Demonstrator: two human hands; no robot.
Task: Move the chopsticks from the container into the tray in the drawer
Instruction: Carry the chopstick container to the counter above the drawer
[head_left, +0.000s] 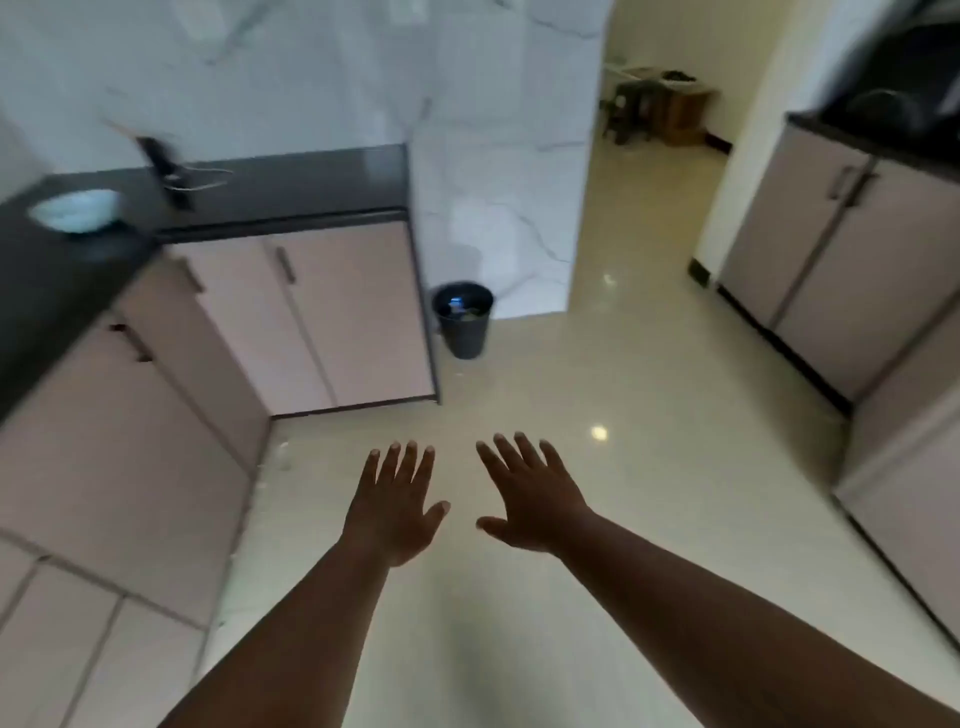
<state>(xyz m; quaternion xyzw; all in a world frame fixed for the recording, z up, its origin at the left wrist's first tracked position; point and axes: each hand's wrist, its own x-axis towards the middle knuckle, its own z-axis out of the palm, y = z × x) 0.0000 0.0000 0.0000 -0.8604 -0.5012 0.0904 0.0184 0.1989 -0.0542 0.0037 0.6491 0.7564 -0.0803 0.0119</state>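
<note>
My left hand and my right hand are stretched out side by side over the shiny floor, palms down, fingers spread, holding nothing. No chopsticks, container or drawer tray can be made out in this blurred view. All cabinet fronts and drawers on the left are shut.
A black countertop runs along the left and back, with a white bowl and a blurred dark object on it. A black waste bin stands by the marble wall. More cabinets line the right. A doorway opens at the back.
</note>
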